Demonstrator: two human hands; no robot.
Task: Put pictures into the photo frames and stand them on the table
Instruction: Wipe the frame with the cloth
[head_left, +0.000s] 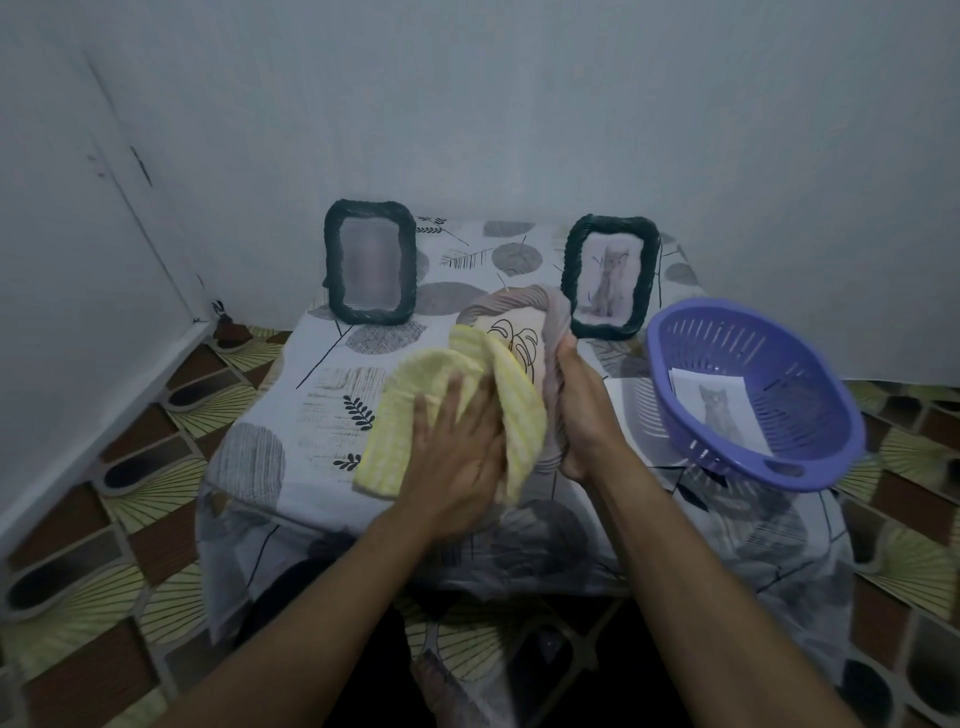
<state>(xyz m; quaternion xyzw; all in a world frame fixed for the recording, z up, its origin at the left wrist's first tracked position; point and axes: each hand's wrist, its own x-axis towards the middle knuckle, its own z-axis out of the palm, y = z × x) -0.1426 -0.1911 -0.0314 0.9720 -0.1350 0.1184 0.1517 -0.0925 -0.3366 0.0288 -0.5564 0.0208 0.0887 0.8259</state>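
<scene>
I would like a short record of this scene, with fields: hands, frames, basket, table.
left hand: left hand lies flat on a yellow cloth, pressing it against the light frame
right hand: right hand grips the edge of the light frame, which has a leaf picture in it
standing frames: left dark frame, its picture blurred; right dark frame with a cat picture
basket: purple basket, tilted, with a cat picture inside
table: patterned tablecloth

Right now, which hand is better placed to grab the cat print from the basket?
Right. The right hand grips the pale frame next to the purple basket holding the cat print; the left hand presses the yellow cloth, farther away.
</scene>
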